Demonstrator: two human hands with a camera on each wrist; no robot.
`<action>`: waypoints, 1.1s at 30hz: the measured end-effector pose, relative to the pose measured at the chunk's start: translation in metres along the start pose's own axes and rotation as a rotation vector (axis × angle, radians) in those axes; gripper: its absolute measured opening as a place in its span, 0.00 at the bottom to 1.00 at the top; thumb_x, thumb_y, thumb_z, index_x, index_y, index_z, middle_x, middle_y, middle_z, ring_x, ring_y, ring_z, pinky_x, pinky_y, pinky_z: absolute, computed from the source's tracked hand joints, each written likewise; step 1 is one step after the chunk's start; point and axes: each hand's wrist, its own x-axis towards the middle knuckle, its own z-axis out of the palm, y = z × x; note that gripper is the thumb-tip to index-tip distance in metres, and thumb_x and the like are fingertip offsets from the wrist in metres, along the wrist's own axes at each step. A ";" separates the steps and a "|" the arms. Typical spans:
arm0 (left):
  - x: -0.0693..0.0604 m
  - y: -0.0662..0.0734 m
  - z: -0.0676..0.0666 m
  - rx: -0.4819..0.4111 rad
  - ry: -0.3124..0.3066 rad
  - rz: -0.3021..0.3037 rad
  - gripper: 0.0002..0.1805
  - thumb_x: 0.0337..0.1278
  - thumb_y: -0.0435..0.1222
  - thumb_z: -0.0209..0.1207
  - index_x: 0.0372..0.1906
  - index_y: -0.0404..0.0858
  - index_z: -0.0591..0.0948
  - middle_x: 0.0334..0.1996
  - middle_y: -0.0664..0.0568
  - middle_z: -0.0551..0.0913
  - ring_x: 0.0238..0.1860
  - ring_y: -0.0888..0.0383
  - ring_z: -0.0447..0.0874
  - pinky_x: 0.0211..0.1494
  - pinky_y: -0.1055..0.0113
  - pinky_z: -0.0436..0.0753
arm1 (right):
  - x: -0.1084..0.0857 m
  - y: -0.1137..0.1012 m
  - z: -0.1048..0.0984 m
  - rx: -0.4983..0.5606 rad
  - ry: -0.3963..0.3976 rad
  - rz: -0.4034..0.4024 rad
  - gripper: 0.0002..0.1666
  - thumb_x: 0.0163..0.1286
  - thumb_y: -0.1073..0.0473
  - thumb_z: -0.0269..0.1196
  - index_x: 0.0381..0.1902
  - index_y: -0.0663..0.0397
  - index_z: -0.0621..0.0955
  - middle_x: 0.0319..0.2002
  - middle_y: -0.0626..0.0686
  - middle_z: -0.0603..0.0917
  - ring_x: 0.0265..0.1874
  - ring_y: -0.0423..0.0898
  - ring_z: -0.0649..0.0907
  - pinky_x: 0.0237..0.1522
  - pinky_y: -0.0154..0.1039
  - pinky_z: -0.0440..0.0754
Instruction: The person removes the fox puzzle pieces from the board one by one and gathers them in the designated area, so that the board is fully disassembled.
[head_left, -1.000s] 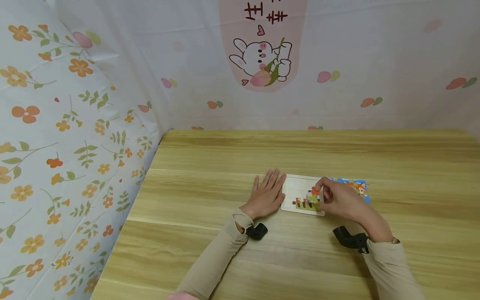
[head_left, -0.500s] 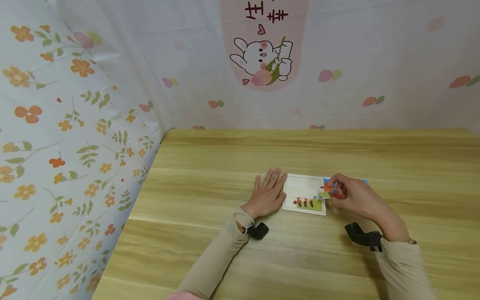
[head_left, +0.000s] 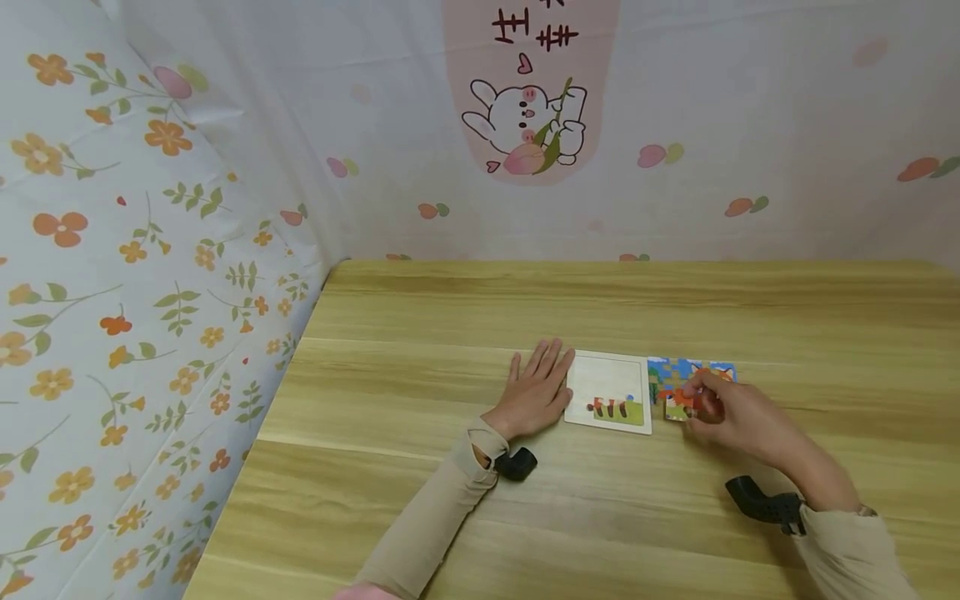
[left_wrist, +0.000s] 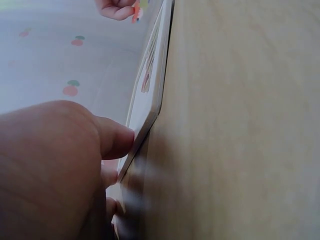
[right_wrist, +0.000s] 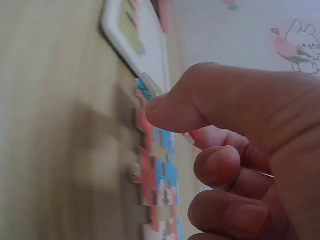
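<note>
My right hand pinches a red and green puzzle piece between thumb and fingers, just right of the puzzle board. In the right wrist view the thumb hides most of that piece. The white puzzle board lies flat; a strip of joined pieces with a striped tail sits along its lower right. With fingers straight, my left hand rests on the table, touching the board's left edge. In the left wrist view, its thumb meets the board's edge.
Several blue and orange puzzle pieces lie grouped right of the board, partly behind the right hand. The wooden table ends at a patterned cloth behind and a flowered cloth on the left.
My right hand has moved right, carrying the pinched piece from over the board to beside it, over the loose pieces' near side. My left hand has stayed at the board's edge.
</note>
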 end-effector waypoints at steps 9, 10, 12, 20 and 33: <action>0.002 -0.001 0.003 0.001 -0.004 -0.014 0.32 0.72 0.47 0.36 0.74 0.47 0.42 0.74 0.52 0.36 0.72 0.57 0.26 0.68 0.48 0.31 | -0.004 0.001 0.012 0.005 0.028 -0.031 0.18 0.46 0.72 0.68 0.34 0.55 0.75 0.20 0.41 0.65 0.20 0.31 0.63 0.21 0.30 0.62; 0.002 -0.001 0.003 0.002 -0.006 -0.015 0.32 0.72 0.46 0.36 0.74 0.47 0.42 0.73 0.52 0.35 0.72 0.57 0.25 0.68 0.48 0.31 | -0.005 0.000 0.012 0.003 0.026 -0.028 0.18 0.46 0.72 0.68 0.34 0.55 0.75 0.20 0.41 0.65 0.20 0.31 0.63 0.21 0.30 0.62; 0.002 -0.001 0.003 0.003 -0.003 -0.016 0.32 0.72 0.46 0.36 0.74 0.47 0.42 0.74 0.52 0.35 0.72 0.57 0.26 0.68 0.48 0.31 | -0.005 -0.001 0.012 0.003 0.018 -0.020 0.18 0.47 0.71 0.68 0.35 0.55 0.75 0.20 0.41 0.65 0.20 0.31 0.63 0.21 0.30 0.62; 0.000 0.000 0.001 0.007 -0.003 -0.013 0.32 0.72 0.47 0.37 0.74 0.46 0.43 0.74 0.51 0.36 0.72 0.56 0.27 0.68 0.48 0.32 | -0.005 -0.003 0.016 0.006 -0.005 -0.032 0.18 0.46 0.68 0.69 0.35 0.55 0.75 0.18 0.39 0.63 0.17 0.30 0.60 0.20 0.30 0.60; 0.000 0.001 0.000 0.007 -0.004 -0.013 0.32 0.72 0.46 0.36 0.74 0.46 0.43 0.74 0.52 0.37 0.72 0.56 0.28 0.68 0.48 0.33 | -0.004 -0.004 0.021 0.003 -0.066 0.005 0.17 0.46 0.65 0.69 0.32 0.50 0.73 0.18 0.40 0.63 0.18 0.31 0.61 0.23 0.31 0.60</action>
